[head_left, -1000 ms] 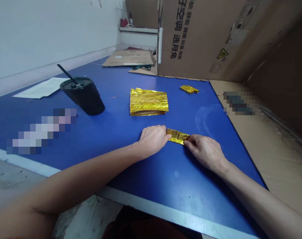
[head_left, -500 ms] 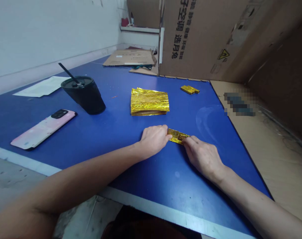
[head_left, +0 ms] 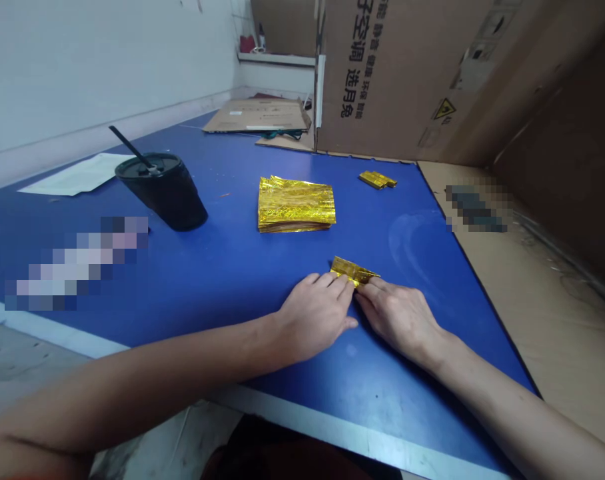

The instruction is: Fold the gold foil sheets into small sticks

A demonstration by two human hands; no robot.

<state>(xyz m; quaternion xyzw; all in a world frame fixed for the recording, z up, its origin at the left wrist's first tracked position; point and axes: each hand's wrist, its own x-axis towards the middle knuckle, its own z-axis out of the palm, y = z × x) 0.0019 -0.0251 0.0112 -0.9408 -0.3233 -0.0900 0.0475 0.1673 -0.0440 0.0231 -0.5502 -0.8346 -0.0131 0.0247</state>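
A narrow folded strip of gold foil paper [head_left: 353,268] lies on the blue table [head_left: 262,293], one flap raised along its far side. My left hand [head_left: 317,313] lies over its near left edge, palm down, fingertips pressing on the foil and thumb stretched out. At the strip's right end, my right hand [head_left: 400,310] has its fingers bent and closed on the foil. Beyond them sits a stack of gold foil sheets [head_left: 296,203]. Small folded gold pieces [head_left: 377,179] rest farther back to the right.
A black cup [head_left: 165,190] with a straw stands at the left, near a pale sheet [head_left: 75,175]. A blurred-out object [head_left: 80,263] lies nearer the left edge. Flat cardboard [head_left: 257,115] lies at the back; a large cardboard box [head_left: 382,80] stands behind.
My left hand has let go of the strip's left end and moved toward me, its fingers now spread over the near edge. The foil's far flap now shows raised.
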